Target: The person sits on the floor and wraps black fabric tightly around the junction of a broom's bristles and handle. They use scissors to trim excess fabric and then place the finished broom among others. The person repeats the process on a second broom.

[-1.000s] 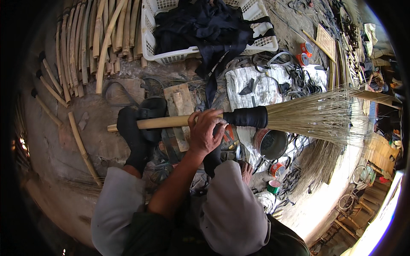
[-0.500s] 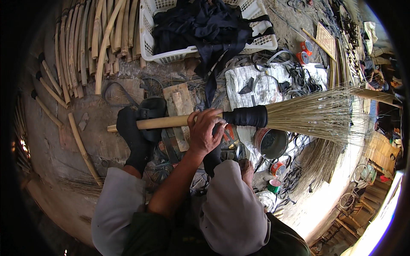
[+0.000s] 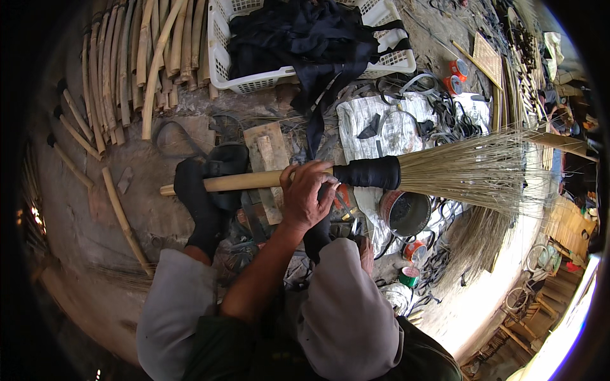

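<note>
A broom with a bamboo handle [image 3: 248,182], a black wrapped collar [image 3: 367,172] and long pale bristles [image 3: 464,166] lies crosswise before me. My left hand [image 3: 308,195] is closed over the handle, just left of the collar. The handle's far left end passes by my black-covered foot [image 3: 194,200] and a black sandal-like piece [image 3: 226,174]. My right hand [image 3: 366,255] shows only as a sliver beside my right knee [image 3: 346,305]; its fingers are hidden. A thin metal tool [image 3: 344,204] shows just right of my left hand; what holds it, if anything, is unclear.
A white plastic crate [image 3: 254,82] of black strips stands at the far side. Bamboo poles [image 3: 121,63] are stacked far left. Right of me are a dark round bowl [image 3: 406,214], small cans [image 3: 415,251], a white sack [image 3: 356,120] and more bristles [image 3: 473,247].
My left hand stays closed on the broom handle, and the broom has barely shifted. Less of my right hand shows beside the knee.
</note>
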`<action>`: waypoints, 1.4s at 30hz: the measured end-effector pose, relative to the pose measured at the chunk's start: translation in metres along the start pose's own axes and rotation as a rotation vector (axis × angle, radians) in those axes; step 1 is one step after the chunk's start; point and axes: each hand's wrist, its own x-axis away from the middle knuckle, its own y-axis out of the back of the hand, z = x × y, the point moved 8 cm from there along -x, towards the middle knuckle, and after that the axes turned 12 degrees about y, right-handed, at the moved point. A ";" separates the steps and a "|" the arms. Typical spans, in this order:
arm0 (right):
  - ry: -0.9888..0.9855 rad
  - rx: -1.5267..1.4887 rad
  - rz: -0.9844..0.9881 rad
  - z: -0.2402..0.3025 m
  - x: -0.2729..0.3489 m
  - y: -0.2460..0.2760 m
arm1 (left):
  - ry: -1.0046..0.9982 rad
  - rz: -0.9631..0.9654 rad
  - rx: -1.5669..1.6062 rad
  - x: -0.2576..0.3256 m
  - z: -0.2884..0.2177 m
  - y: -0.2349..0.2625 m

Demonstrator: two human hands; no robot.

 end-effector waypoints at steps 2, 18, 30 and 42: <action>-0.004 0.009 0.014 0.004 -0.002 0.000 | -0.007 -0.007 -0.016 0.000 0.000 0.000; -0.072 0.117 -0.097 0.020 -0.005 0.004 | -0.036 -0.025 -0.056 0.001 -0.002 0.000; -0.065 0.042 -0.036 0.018 -0.006 -0.001 | -0.038 -0.023 -0.052 0.000 -0.002 0.000; -0.053 -0.015 -0.026 0.020 -0.005 -0.007 | -0.028 -0.028 -0.016 0.000 -0.001 0.001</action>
